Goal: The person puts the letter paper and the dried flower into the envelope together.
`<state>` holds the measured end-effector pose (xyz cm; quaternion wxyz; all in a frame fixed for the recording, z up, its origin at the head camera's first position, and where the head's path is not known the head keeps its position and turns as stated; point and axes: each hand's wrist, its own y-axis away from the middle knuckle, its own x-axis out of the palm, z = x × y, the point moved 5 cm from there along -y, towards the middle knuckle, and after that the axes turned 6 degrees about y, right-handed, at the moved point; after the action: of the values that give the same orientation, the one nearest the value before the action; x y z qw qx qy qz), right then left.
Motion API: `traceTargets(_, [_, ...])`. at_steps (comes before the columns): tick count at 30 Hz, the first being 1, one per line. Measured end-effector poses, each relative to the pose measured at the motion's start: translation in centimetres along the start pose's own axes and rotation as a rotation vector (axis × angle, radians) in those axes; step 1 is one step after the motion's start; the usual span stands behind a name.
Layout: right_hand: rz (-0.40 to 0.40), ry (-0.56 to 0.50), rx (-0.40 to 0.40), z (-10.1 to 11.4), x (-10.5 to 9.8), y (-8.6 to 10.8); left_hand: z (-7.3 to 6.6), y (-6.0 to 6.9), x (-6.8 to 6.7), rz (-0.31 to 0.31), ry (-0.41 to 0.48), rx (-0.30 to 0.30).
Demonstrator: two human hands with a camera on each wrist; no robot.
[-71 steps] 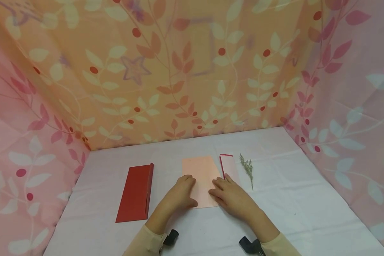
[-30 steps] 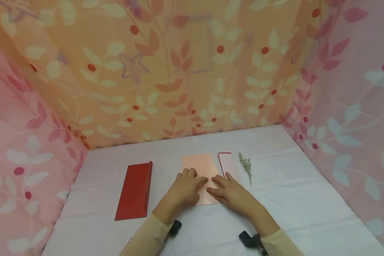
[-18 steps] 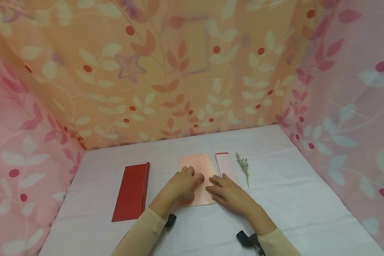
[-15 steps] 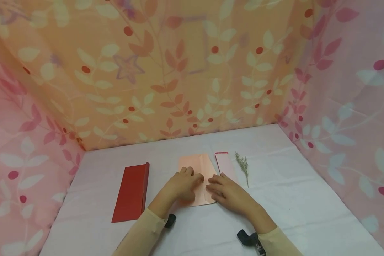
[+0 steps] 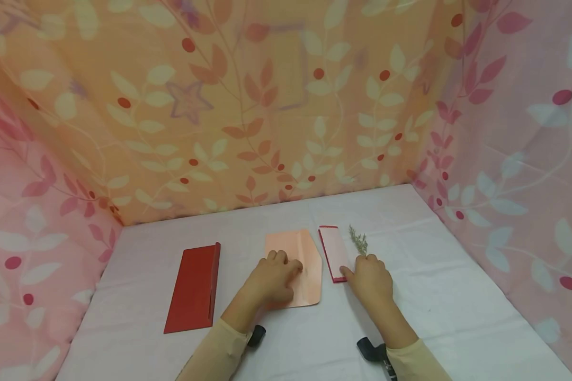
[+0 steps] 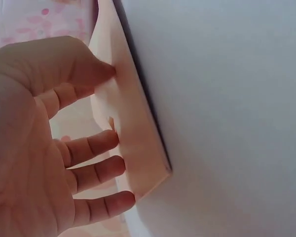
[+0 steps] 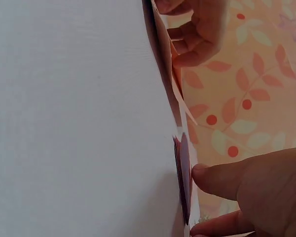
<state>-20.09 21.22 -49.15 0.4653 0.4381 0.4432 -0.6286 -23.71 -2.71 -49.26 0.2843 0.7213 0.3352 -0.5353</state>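
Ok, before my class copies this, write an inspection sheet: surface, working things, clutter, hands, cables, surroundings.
Surface: white cloth, lightly creased.
Working things: peach folded paper lying flat at centre; pink card with red edges, just right of it.
Clutter: red folder apart at left; green sprig at right, stem hidden by fingers.
Hands: left hand rests on the peach folded paper; right hand has its thumb on the pink card.
Cables: nothing seen.
Surroundings: orange leaf-patterned hanging behind, pink hangings both sides.
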Motion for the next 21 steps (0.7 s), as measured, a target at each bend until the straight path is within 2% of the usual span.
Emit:
traceTargets(4, [0.004, 0.045, 0.0, 0.1, 0.5, 0.0, 0.0, 0.1, 0.0, -0.026, 0.001, 0.001])
traceTargets(8, [0.011, 0.002, 0.021, 0.1, 0.8, -0.1, 0.0, 0.3, 0.1, -0.038, 0.007, 0.018])
traceTargets(15, [0.061, -0.175, 0.088, -0.2, 0.8, -0.4, -0.3, 0.6, 0.1, -0.069, -0.038, 0.052])
traceTargets(21, [0.124, -0.386, 0.122, -0.9, 0.6, -0.5, -0.7, 0.6, 0.3, -0.078, -0.054, 0.059])
